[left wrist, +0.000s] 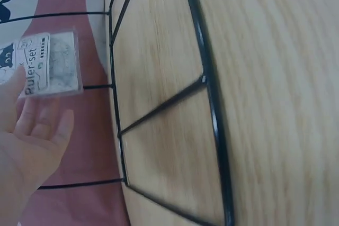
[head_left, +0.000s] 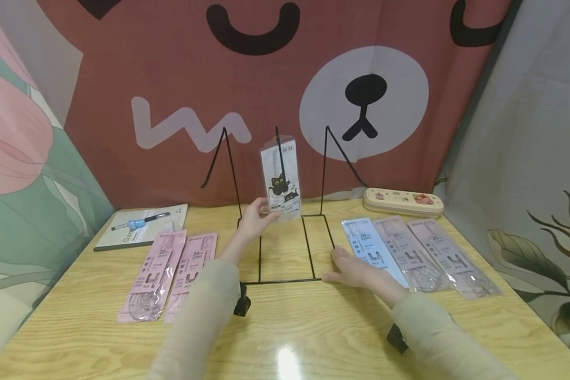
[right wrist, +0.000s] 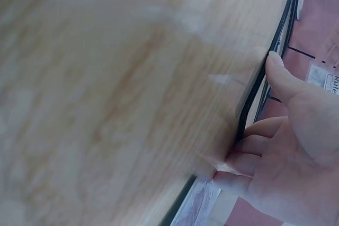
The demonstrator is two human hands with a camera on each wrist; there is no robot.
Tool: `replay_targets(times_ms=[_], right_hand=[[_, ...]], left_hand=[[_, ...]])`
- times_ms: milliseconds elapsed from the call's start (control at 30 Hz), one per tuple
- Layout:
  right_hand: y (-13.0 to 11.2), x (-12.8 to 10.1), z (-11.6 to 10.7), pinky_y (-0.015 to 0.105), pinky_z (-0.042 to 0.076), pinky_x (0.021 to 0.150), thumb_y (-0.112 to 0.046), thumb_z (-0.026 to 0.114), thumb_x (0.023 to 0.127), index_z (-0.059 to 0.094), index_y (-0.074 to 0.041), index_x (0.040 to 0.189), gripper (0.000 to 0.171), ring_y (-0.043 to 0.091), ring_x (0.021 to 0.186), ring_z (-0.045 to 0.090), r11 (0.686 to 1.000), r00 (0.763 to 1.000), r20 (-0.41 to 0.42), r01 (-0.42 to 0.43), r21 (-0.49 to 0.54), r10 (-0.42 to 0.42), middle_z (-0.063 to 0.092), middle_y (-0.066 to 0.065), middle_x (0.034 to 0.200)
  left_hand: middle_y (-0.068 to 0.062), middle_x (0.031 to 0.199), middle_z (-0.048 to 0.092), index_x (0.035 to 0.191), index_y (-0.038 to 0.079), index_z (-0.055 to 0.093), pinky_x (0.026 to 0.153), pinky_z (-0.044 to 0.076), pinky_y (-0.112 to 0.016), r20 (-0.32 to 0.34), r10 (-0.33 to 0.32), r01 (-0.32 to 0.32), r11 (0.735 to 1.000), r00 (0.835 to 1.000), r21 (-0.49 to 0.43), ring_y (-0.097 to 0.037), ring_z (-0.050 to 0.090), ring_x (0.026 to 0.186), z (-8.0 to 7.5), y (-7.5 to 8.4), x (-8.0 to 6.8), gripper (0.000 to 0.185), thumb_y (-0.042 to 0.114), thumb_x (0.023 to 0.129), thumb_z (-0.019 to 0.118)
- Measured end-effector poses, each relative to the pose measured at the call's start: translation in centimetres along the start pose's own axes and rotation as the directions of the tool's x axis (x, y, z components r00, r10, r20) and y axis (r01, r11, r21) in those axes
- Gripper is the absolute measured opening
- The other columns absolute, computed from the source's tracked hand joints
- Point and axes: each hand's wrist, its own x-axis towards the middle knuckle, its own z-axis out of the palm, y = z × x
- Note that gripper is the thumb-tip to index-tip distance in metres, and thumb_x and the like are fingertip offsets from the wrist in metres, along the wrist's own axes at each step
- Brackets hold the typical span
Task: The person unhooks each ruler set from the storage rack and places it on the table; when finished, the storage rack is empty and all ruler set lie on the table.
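A black wire display rack [head_left: 285,281] with three bent hooks along its back stands on the wooden table. My left hand [head_left: 255,220] pinches the lower edge of a clear-packed ruler set [head_left: 283,182] with black cat pictures, the thumb in front and fingers behind. Its top is at the rack's middle hook, whose black wire runs down in front of the pack. The left wrist view shows the printed "Ruler-set" end of the pack above my fingers. My right hand [head_left: 353,270] grips the rack's front right corner, thumb at the front bar and fingers at the side.
Two pink ruler packs [head_left: 154,274] lie left of the rack. One blue pack [head_left: 372,248] and two pinkish packs [head_left: 413,253] lie to the right. A cream pencil case [head_left: 402,202] sits behind them. A pen [head_left: 147,219] rests on a notebook [head_left: 123,224] at back left. A printed curtain [head_left: 195,68] hangs behind.
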Motion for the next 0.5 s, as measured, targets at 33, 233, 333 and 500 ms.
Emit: replay_targets(times_ms=[33,233,333,500], right_hand=[[0.0,0.0,0.0,0.052,0.013,0.117,-0.041,0.057,0.091,0.022,0.014,0.143,0.083,0.043,0.143,0.012,1.0,1.0,0.001,-0.003,-0.001,0.003,0.012,0.031,0.152],[-0.1,0.0,0.0,0.052,0.013,0.118,-0.042,0.057,0.091,0.022,0.012,0.144,0.084,0.041,0.143,0.013,1.0,1.0,0.008,-0.019,-0.004,0.019,0.012,0.03,0.152],[-0.1,0.0,0.0,0.051,0.013,0.118,-0.042,0.057,0.091,0.021,0.012,0.144,0.084,0.041,0.143,0.013,1.0,1.0,0.01,-0.023,-0.005,0.023,0.012,0.03,0.153],[0.0,0.0,-0.1,0.052,0.014,0.118,-0.043,0.057,0.091,0.022,0.012,0.144,0.084,0.041,0.143,0.013,1.0,1.0,0.005,-0.023,-0.007,0.023,0.012,0.03,0.153]], left_hand=[[-0.02,0.12,0.063,0.128,-0.001,0.052,0.09,0.052,-0.042,-0.02,0.011,-0.011,1.0,1.0,0.006,-0.032,0.061,0.109,0.2,0.0,0.0,0.045,0.024,0.092,0.062],[-0.019,0.108,0.069,0.109,-0.001,0.067,0.085,0.055,-0.039,-0.056,0.071,-0.071,0.997,0.996,0.0,-0.031,0.067,0.099,0.6,-0.2,-0.5,0.026,0.015,0.089,0.064],[-0.019,0.11,0.068,0.113,0.0,0.066,0.086,0.055,-0.039,-0.013,0.062,-0.063,0.997,0.998,-0.05,-0.03,0.067,0.101,0.4,-0.4,-1.2,0.028,0.014,0.089,0.064],[-0.017,0.108,0.07,0.114,0.002,0.066,0.087,0.055,-0.037,0.037,0.045,-0.041,0.995,0.998,-0.09,-0.027,0.068,0.099,0.1,-0.7,-2.6,0.029,0.014,0.087,0.067]])
